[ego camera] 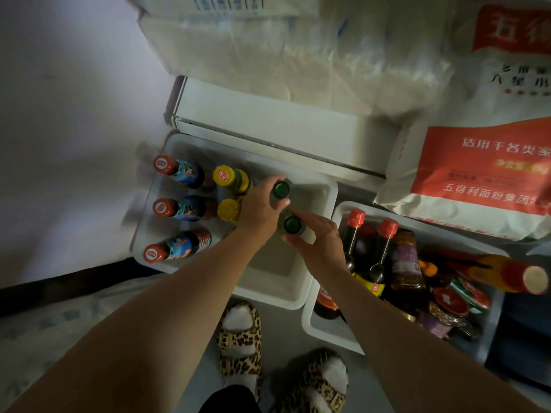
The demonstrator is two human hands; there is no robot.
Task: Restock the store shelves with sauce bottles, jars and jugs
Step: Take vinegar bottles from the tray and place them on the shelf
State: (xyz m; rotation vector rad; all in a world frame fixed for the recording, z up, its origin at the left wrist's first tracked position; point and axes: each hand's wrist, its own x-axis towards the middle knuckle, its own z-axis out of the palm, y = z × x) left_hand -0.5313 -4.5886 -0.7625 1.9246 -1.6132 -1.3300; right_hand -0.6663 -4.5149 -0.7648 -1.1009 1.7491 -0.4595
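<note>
A white tray (313, 186) on the floor holds three red-capped bottles with blue labels (179, 171) in its left column and two yellow-capped bottles (229, 177) beside them. My left hand (259, 207) grips a green-capped bottle (281, 189) by its neck inside the tray. Just in front of it, my right hand (319, 242) holds a second green-capped bottle (292, 225) near its top. Both bottles stand upright, close together.
A second white tray (328, 329) at the right is packed with dark sauce bottles (357, 242), jars and an orange bottle lying on its side (512, 272). Flour sacks (477, 168) and a white shelf edge (268, 120) lie behind. My slippered feet (241, 338) stand below.
</note>
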